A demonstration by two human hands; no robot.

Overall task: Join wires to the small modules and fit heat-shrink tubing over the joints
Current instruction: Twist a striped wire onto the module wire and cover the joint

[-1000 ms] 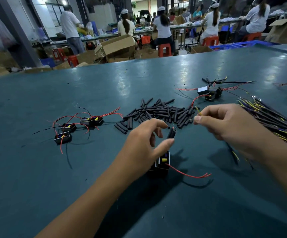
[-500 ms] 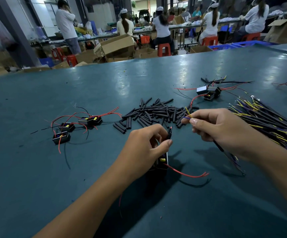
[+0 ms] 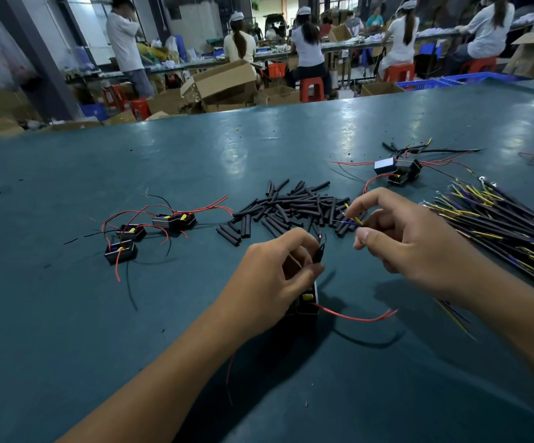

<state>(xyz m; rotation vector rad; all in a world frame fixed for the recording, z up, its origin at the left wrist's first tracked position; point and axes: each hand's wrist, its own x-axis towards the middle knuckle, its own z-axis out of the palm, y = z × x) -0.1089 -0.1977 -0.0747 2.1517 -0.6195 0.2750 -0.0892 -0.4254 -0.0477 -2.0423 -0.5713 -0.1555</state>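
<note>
Black tubing (image 3: 319, 253) sits pinched in our left hand (image 3: 278, 276) above the module (image 3: 307, 303) on the bench (image 3: 67, 314); a slackened pinch could let it slide off. Our right hand (image 3: 409, 241) pinches a yellow-and-purple wire (image 3: 352, 220), whose fine bare ends may miss the lead.

Head-worn view, facing forward-down, near table (image 3: 99, 314)

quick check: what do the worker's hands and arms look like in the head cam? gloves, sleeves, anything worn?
Both are bare. The left hand and right hand wear no gloves, and no rings, watch or wrist strap show. Both forearms are uncovered down to the frame edge, so no sleeve is in view. Fingernails are short and unpainted where visible.
</note>
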